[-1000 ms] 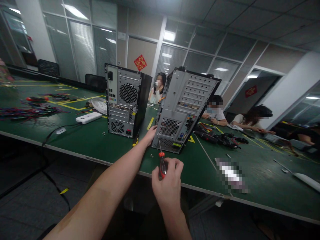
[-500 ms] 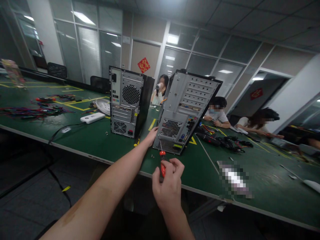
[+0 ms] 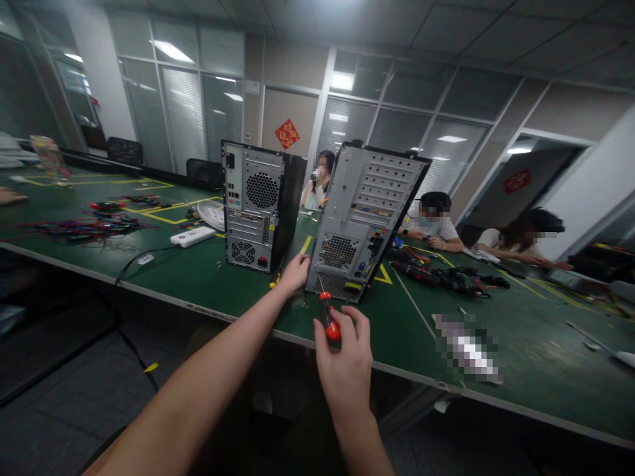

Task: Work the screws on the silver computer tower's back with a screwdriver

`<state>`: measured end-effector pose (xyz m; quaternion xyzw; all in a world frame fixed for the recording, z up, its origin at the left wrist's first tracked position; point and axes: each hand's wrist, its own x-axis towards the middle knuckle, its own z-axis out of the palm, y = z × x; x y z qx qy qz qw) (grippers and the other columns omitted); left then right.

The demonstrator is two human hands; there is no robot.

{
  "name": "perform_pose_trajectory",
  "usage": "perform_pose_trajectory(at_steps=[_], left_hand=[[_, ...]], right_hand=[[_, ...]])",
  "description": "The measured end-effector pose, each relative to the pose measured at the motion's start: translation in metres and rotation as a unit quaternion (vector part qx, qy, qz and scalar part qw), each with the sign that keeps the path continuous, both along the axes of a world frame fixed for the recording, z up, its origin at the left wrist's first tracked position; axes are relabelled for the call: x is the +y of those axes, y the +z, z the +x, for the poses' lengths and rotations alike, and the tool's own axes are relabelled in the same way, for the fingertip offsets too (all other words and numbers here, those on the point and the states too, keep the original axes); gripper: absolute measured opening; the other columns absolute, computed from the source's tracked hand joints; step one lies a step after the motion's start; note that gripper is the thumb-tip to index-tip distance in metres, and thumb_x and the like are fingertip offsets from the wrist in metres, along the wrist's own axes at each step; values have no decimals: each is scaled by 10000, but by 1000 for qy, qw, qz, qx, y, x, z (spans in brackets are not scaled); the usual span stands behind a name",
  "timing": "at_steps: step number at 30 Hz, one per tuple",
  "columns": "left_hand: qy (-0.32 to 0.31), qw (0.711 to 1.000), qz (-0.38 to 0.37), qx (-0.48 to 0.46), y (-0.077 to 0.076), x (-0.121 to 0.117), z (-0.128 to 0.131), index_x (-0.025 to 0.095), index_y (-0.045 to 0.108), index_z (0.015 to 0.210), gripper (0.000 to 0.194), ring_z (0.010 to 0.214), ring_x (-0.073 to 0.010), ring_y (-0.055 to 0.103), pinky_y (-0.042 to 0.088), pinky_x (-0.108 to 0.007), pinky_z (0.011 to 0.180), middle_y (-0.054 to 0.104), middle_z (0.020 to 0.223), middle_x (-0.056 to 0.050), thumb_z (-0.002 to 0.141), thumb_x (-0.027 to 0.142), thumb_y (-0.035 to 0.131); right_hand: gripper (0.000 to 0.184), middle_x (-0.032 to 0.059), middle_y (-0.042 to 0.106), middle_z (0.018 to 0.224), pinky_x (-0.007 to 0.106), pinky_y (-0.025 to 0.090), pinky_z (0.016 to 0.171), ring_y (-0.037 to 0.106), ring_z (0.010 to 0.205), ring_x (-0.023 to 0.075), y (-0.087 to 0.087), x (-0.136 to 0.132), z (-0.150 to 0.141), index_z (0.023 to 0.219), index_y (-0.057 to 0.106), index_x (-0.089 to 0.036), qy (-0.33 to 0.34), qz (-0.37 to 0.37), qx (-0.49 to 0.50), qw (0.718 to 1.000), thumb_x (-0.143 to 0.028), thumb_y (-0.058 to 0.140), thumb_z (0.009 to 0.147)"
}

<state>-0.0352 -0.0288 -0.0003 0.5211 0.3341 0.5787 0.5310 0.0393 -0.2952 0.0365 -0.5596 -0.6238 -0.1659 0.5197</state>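
Note:
My right hand (image 3: 346, 344) has its thumb and fingers round the handle of a red-and-black screwdriver (image 3: 328, 316). The thin shaft points up to the lower left corner of a computer tower's (image 3: 342, 211) metal back panel, where its tip appears to meet the case. This tower leans to the right in the picture, its ports and vents facing me. Beside its lower left edge is my left hand (image 3: 296, 272), fingers curled in; whatever they grip is hidden. A few small screws (image 3: 305, 305) lie on the green table (image 3: 238, 294) below.
A second tower (image 3: 260, 208) stands to the left, with a yellow-handled tool (image 3: 274, 283) near its base. Further left are a white power strip (image 3: 192, 236) and tangled wires (image 3: 94, 225). Black cables (image 3: 459, 281) lie right. Several people sit beyond the table.
The view has shifted slightly. The fingers of my right hand have loosened and moved round the screwdriver handle, showing more of its red end. My left hand stays by the tower's edge.

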Motion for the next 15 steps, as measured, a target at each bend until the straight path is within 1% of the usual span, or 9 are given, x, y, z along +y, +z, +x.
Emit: perform_pose_trajectory(at_steps=[2,4,7,10,13,15], left_hand=[[19,997,26,71,-4,-10,-10,212,721,984,164,1027,-231,669,525,-329,933,748,1039,-76,863,302,657],[26,988,47,142,-8,-19,-18,212,710,995,165,1003,-215,671,529,-332,929,741,1059,-64,868,276,626],[16,975,72,211,-11,-29,-26,204,695,1006,177,953,-198,672,539,-327,903,737,1050,-55,862,264,611],[1,970,94,225,-11,-35,-29,203,691,990,173,913,-183,672,544,-310,869,737,1011,-45,871,272,588],[-12,972,99,215,-7,-39,-30,195,694,978,176,895,-178,669,547,-299,841,736,970,-42,872,292,590],[-23,974,96,205,-4,-41,-30,186,693,972,184,882,-176,667,546,-293,827,735,949,-44,868,309,606]], right_hand=[[253,140,581,1255,358,596,825,680,1033,240,5,-4,-1,1214,643,-189,6,-29,-1,1000,-224,582,971],[316,131,596,1228,352,593,811,688,1000,235,8,-8,-2,1266,622,-189,22,-61,-19,998,-181,546,960],[300,110,620,1143,322,578,743,694,898,212,9,-9,0,1277,626,-196,26,-80,-40,996,-213,523,996],[238,90,647,1024,309,557,718,685,832,205,10,-7,2,1176,654,-184,17,-76,-38,996,-336,533,1037],[286,46,648,865,284,530,674,651,720,182,11,-4,3,1019,651,-186,9,-81,-11,997,-458,565,1031],[307,28,639,818,275,517,648,629,671,169,12,-3,5,990,650,-188,4,-73,1,997,-487,585,1019]])
